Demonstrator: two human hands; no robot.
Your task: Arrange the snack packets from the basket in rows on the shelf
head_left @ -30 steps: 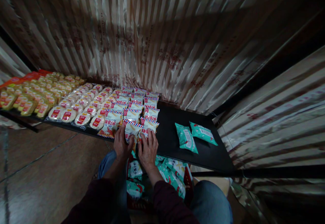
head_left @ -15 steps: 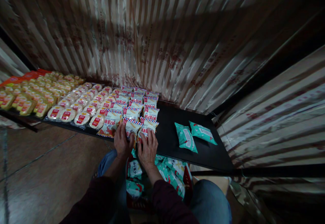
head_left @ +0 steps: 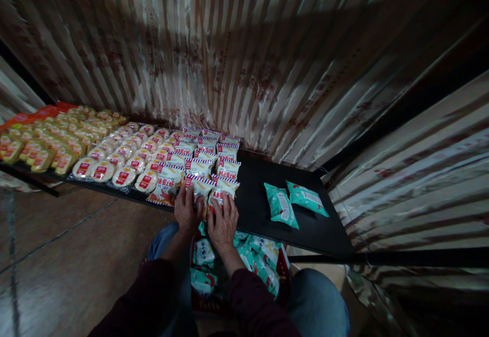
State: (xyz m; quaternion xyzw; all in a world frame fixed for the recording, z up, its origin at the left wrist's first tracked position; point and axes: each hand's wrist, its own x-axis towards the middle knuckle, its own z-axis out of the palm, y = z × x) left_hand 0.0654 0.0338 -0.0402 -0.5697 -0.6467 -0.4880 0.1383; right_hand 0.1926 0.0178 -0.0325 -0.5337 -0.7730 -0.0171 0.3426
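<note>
Fingers (head_left: 226, 207) of the right hand (head_left: 222, 229) lie bent over the near end of the right front packet (head_left: 224, 186); the left hand (head_left: 186, 216) is nearer the left front packet (head_left: 200, 186), touching its near left part. Whether either hand grips cannot be told. Both packets lie side by side at the near edge of the black shelf (head_left: 252, 202), long axes running near to far. Both forearms reach from the near side, backs of hands up.

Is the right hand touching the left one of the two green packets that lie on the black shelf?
Apart: the head view shows a strip of black shelf between the right hand and the left green packet.
</note>
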